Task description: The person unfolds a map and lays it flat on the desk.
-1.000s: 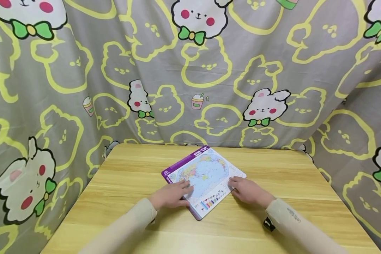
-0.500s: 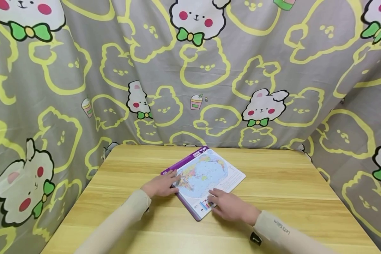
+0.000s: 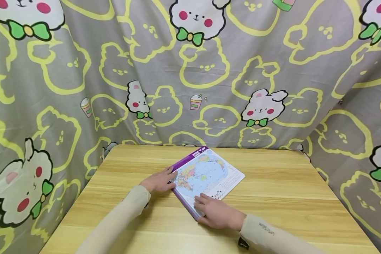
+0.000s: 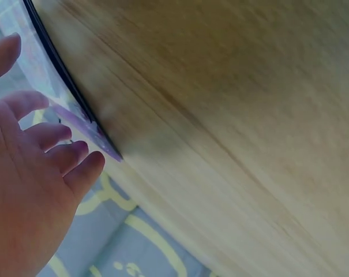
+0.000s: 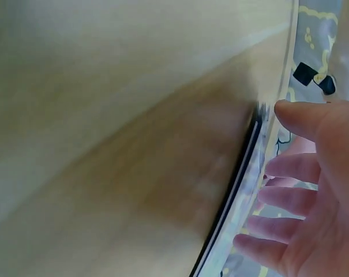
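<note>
A flat world map (image 3: 203, 173) with a purple title band lies at an angle on the table. In the right wrist view, a dark layered edge (image 5: 229, 199) shows along its side. My left hand (image 3: 158, 180) rests at the map's left corner, fingers spread over its border. In the left wrist view, the left hand (image 4: 38, 156) has loosely bent fingers beside the map's purple corner (image 4: 85, 124). Over the near corner lies my right hand (image 3: 220, 213), covering part of the printed flags. The right wrist view shows that hand's (image 5: 301, 202) fingers extended along the edge, not curled round it.
The wooden table (image 3: 289, 197) spreads around the map. A grey curtain (image 3: 165, 70) with yellow outlines and white rabbits hangs behind and on both sides. A black strap (image 3: 243, 243) hangs below my right sleeve.
My right hand has slid from the map's right edge to its near corner. The left hand has shifted left and farther away along the left edge. The map has hardly moved.
</note>
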Action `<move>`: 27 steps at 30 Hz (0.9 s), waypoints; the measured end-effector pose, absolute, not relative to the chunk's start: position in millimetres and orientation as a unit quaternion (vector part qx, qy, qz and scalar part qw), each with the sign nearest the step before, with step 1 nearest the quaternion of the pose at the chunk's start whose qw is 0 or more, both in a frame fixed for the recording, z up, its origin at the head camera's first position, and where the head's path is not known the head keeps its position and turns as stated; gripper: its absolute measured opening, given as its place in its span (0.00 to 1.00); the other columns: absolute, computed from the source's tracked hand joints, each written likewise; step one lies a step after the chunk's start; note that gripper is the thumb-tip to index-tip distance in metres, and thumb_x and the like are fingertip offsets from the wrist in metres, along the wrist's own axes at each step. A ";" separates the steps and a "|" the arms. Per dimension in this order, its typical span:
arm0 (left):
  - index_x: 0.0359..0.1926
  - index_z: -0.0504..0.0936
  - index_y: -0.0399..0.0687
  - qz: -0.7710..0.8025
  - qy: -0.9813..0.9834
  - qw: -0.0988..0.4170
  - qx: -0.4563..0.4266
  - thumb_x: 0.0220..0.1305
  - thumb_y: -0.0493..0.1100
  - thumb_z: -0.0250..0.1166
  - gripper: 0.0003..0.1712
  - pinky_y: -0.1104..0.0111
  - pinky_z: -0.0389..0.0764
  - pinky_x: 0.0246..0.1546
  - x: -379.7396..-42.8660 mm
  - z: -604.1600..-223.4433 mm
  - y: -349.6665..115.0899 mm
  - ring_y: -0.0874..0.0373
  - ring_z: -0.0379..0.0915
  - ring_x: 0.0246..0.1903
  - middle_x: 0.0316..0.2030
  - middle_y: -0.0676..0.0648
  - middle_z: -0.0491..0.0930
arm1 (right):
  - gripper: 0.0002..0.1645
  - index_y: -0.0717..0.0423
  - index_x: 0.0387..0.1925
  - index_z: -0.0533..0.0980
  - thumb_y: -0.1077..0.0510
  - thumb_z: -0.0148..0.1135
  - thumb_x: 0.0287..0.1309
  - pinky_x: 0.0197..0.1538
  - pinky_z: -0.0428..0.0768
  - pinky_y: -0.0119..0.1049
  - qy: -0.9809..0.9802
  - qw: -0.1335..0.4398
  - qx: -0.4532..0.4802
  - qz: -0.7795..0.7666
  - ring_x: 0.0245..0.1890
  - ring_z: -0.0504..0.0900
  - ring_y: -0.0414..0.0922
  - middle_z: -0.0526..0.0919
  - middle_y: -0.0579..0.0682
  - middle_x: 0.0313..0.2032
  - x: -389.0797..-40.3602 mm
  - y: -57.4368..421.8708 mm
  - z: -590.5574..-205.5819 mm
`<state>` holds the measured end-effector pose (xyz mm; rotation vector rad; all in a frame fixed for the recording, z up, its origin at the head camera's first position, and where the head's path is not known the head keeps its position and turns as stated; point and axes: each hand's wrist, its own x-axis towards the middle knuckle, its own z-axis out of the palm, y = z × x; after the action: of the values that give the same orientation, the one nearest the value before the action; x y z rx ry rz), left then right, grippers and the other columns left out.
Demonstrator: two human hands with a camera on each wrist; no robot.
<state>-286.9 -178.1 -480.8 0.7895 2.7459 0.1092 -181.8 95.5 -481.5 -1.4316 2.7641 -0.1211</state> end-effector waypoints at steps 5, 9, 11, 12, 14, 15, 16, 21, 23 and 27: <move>0.72 0.55 0.45 0.035 0.947 0.145 0.283 0.71 0.56 0.49 0.35 0.53 0.56 0.66 -288.3 -481.9 -178.0 0.43 0.40 0.71 0.71 0.38 0.48 | 0.31 0.57 0.59 0.72 0.42 0.56 0.62 0.62 0.69 0.42 0.887 0.006 -0.462 -0.015 0.62 0.68 0.59 0.70 0.57 0.62 -182.1 92.3 -485.6; 0.72 0.56 0.44 0.042 0.945 0.147 0.290 0.70 0.55 0.49 0.35 0.50 0.56 0.65 -287.4 -482.8 -178.8 0.41 0.40 0.70 0.71 0.36 0.48 | 0.30 0.56 0.58 0.73 0.41 0.57 0.62 0.61 0.70 0.42 0.888 0.006 -0.460 -0.011 0.61 0.69 0.58 0.71 0.56 0.62 -183.3 91.8 -487.0; 0.72 0.56 0.43 0.043 0.944 0.145 0.294 0.70 0.55 0.49 0.35 0.49 0.56 0.65 -286.9 -482.4 -179.2 0.40 0.41 0.70 0.71 0.35 0.49 | 0.31 0.56 0.59 0.72 0.41 0.57 0.62 0.60 0.70 0.43 0.890 0.009 -0.456 -0.011 0.61 0.69 0.58 0.71 0.56 0.62 -183.9 91.3 -487.8; 0.71 0.57 0.43 0.043 0.944 0.144 0.294 0.70 0.55 0.48 0.35 0.49 0.55 0.65 -286.7 -482.5 -179.2 0.40 0.41 0.70 0.71 0.35 0.49 | 0.32 0.56 0.60 0.72 0.41 0.56 0.62 0.60 0.71 0.43 0.892 0.011 -0.452 -0.011 0.61 0.68 0.58 0.70 0.56 0.62 -184.2 91.0 -487.9; 0.72 0.57 0.43 0.039 0.944 0.143 0.293 0.70 0.56 0.48 0.35 0.50 0.54 0.66 -286.6 -482.4 -179.0 0.41 0.41 0.70 0.71 0.36 0.49 | 0.33 0.56 0.60 0.71 0.40 0.56 0.62 0.59 0.71 0.43 0.895 0.016 -0.445 -0.012 0.61 0.68 0.58 0.70 0.56 0.62 -184.5 89.9 -488.4; 0.72 0.56 0.43 0.034 0.945 0.141 0.292 0.71 0.56 0.48 0.35 0.50 0.54 0.66 -287.0 -483.1 -178.7 0.41 0.41 0.70 0.71 0.36 0.49 | 0.33 0.56 0.61 0.71 0.40 0.56 0.62 0.59 0.72 0.44 0.897 0.018 -0.441 -0.013 0.62 0.68 0.58 0.70 0.55 0.63 -184.6 89.5 -488.7; 0.72 0.57 0.44 0.027 0.946 0.138 0.292 0.71 0.56 0.47 0.35 0.51 0.54 0.66 -286.8 -483.5 -178.6 0.41 0.41 0.70 0.71 0.37 0.49 | 0.34 0.56 0.61 0.71 0.39 0.56 0.62 0.59 0.72 0.44 0.899 0.019 -0.438 -0.014 0.62 0.68 0.58 0.70 0.55 0.63 -184.6 89.2 -488.6; 0.71 0.58 0.47 0.003 0.950 0.134 0.284 0.69 0.57 0.49 0.35 0.55 0.55 0.66 -288.4 -487.1 -177.6 0.43 0.42 0.70 0.71 0.40 0.51 | 0.34 0.56 0.61 0.72 0.39 0.56 0.61 0.59 0.72 0.45 0.903 0.023 -0.429 -0.019 0.62 0.68 0.58 0.70 0.54 0.63 -185.3 90.0 -489.6; 0.71 0.59 0.47 -0.003 0.950 0.132 0.284 0.69 0.58 0.50 0.36 0.56 0.56 0.66 -287.7 -486.7 -176.9 0.43 0.43 0.70 0.71 0.39 0.52 | 0.34 0.55 0.61 0.72 0.39 0.56 0.61 0.59 0.72 0.45 0.903 0.027 -0.429 -0.020 0.62 0.68 0.58 0.70 0.54 0.63 -185.6 91.4 -489.6; 0.71 0.58 0.47 -0.013 0.948 0.132 0.288 0.69 0.59 0.48 0.36 0.58 0.55 0.67 -285.5 -485.7 -176.2 0.44 0.43 0.70 0.71 0.40 0.51 | 0.34 0.55 0.61 0.72 0.39 0.56 0.61 0.60 0.71 0.45 0.902 0.034 -0.430 -0.021 0.62 0.68 0.57 0.70 0.53 0.63 -186.7 94.5 -489.5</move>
<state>-285.5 -176.2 -485.7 0.8361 2.7527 -0.0380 -186.7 94.5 -489.5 -1.3237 2.7732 -0.0656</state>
